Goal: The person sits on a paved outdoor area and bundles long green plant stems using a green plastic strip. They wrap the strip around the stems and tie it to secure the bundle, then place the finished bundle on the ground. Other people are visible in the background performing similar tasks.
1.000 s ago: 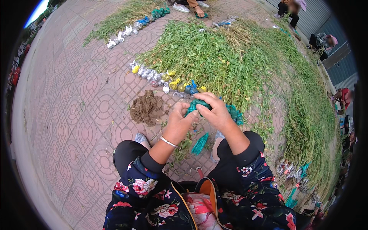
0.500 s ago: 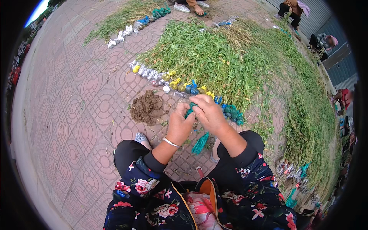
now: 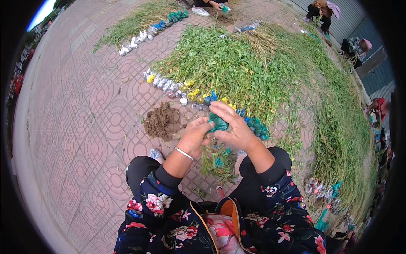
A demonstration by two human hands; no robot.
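My left hand [image 3: 194, 134] is closed on a crinkled green plastic bundle [image 3: 218, 122], thumb pressed against it. My right hand [image 3: 234, 131] cups the same bundle from the right, with its fingers curved over the top. A leafy sprig [image 3: 215, 167] shows just below my hands, with bits of green plastic among it; whether it hangs from the bundle I cannot tell. Left of my hands lies a pile of brown mud [image 3: 160, 120]. Beyond them, small knotted bags in white, yellow and blue [image 3: 156, 79] line cut green stems [image 3: 228, 59], with green bags [image 3: 256, 127] at the right end.
More cut plants [image 3: 334, 127] stretch along the right, with bags at their lower end. Another bagged bundle of stems [image 3: 127, 25] lies at the upper left. A crouching person's hand [image 3: 218, 6] holds green plastic at the top. Several seated people [image 3: 353, 51] are along the metal wall.
The green bundle shows more fully, with my right fingers raised over it. A leafy sprig now covers much of the green plastic below my hands. The person's hand at the top has lifted.
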